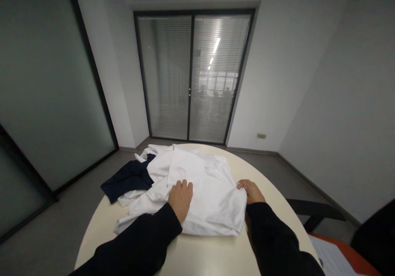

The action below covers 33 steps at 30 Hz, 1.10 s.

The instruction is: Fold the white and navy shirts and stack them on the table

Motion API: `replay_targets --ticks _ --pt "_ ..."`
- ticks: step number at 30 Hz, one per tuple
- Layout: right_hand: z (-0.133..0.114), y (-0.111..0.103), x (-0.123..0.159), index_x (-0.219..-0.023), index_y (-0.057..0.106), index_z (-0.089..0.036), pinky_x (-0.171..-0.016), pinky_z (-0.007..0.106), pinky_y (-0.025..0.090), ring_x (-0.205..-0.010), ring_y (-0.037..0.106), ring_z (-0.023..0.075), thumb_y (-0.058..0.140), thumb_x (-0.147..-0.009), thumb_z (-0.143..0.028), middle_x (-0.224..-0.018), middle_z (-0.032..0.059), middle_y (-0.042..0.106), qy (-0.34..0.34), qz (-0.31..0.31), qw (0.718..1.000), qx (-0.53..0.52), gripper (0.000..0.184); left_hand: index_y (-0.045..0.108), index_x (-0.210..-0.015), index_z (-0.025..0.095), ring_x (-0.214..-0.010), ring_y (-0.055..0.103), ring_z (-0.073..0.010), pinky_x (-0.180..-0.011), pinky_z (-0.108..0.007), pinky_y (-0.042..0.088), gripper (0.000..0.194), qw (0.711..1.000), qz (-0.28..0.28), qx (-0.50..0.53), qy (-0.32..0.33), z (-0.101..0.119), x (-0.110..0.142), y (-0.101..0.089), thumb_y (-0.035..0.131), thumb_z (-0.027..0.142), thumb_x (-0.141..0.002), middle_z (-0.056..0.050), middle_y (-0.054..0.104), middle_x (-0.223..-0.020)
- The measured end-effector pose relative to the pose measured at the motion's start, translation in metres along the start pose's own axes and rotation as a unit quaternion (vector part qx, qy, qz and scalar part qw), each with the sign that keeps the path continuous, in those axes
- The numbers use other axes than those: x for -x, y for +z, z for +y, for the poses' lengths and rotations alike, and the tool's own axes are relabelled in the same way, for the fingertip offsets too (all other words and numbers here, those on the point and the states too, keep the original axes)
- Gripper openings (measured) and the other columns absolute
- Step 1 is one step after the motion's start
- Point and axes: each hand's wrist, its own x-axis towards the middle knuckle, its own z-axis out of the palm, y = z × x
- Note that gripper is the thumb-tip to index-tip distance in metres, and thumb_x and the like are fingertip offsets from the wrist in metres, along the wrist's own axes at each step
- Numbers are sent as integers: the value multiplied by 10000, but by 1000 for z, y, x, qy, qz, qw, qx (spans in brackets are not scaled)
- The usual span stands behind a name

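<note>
A white shirt lies spread over the round table, somewhat wrinkled, with more white cloth bunched at its left side. My left hand rests palm down on the shirt near its middle, fingers laid on the fabric. At the shirt's right edge, my right hand pinches a bit of the cloth between thumb and fingers. A dark navy garment sticks out from under the white cloth on the left and hangs over the table's edge.
The round cream table has a curved edge. An orange chair seat with papers on it stands at the lower right, beside a black armrest. Beyond the table is a glass door with blinds.
</note>
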Motion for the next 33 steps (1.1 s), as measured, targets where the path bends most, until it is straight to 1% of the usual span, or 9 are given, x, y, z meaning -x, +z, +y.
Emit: replay_targets --ticks 7,11,15,17,20,22,23,26,33 --pt "23 -7 4 -952 767 -225 -864 324 493 -937 654 228 517 -758 -141 -984 89 665 111 4 993 45 327 558 -969 190 -875 640 -237 -760 -319 444 152 976 -3 213 48 -6 0 -20 408 184 -947 -80 661 -918" --pt "24 -21 8 -1073 736 -180 -915 354 474 -1005 637 244 418 -805 -151 -1005 103 684 137 59 988 34 417 503 -913 202 -751 607 -193 -683 -280 426 166 884 68 462 -7 -22 -5 -31 399 328 -940 -16 604 -773" --pt "-30 -39 12 -1095 686 -175 -858 354 481 -980 622 243 379 -856 -263 -1090 110 677 110 177 978 -14 399 508 -892 191 -690 566 -165 -615 -253 416 270 795 52 604 -17 -41 -16 -28 470 459 -877 14 578 -732" --pt "-78 -36 19 -1072 682 -200 -786 335 491 -922 629 237 418 -884 -385 -1052 105 692 -14 60 995 -77 373 516 -883 189 -628 538 -148 -570 -243 395 308 788 21 616 -10 -46 -20 -23 498 495 -856 29 559 -682" --pt "-145 -11 38 -1201 627 -238 -898 341 461 -1011 615 250 712 -697 -501 -1143 81 668 -203 -153 960 -119 575 515 -845 188 -530 469 -122 -507 -231 344 339 795 -23 606 -7 -48 -25 -16 501 527 -847 56 487 -590" --pt "-169 11 51 -1213 626 -257 -863 328 471 -952 639 243 775 -617 -436 -1063 54 694 -231 -243 938 -85 640 508 -801 189 -520 443 -112 -508 -229 334 347 812 -33 583 2 -50 -29 -12 510 534 -839 63 454 -573" --pt "-172 21 55 -1126 671 -254 -835 311 475 -933 647 234 736 -662 -363 -1020 45 708 -243 -281 927 -57 481 499 -772 191 -529 440 -110 -518 -229 339 348 823 -33 567 8 -52 -30 -11 518 532 -833 63 447 -574" --pt "-152 32 56 -826 740 -222 -742 262 479 -838 668 205 624 -678 -193 -876 32 731 -230 -322 918 -17 190 450 -725 201 -546 448 -113 -533 -232 373 357 832 -34 553 -10 -59 -34 -7 533 534 -823 64 437 -583" --pt "-51 -18 30 -589 759 -252 -645 300 504 -640 691 239 555 -528 -88 -584 20 712 8 -285 957 59 269 434 -888 210 -630 565 -114 -612 -241 463 355 742 -48 660 -106 -64 -37 9 400 563 -897 20 569 -783"
